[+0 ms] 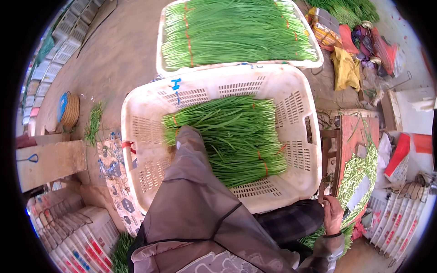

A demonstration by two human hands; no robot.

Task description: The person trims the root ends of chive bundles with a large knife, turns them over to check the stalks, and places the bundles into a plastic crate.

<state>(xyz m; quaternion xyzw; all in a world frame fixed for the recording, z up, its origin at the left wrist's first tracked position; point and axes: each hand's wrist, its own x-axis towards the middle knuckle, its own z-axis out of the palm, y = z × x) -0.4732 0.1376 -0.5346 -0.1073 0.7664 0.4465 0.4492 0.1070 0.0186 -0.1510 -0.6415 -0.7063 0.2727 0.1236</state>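
The left hand (175, 143), hidden by its grey sleeve (195, 191), reaches onto green bundles (232, 136) in a white crate (298, 104); its fingers cannot be told. The right hand (333, 214) curls its fingers loosely, near a red board (353, 132). White packs with red labels (400, 218) stand right.

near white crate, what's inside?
The near white crate holds bundles of long green stalks tied with orange bands, laid flat. The left sleeve covers the left hand and some stalk ends; lower layers are hidden.
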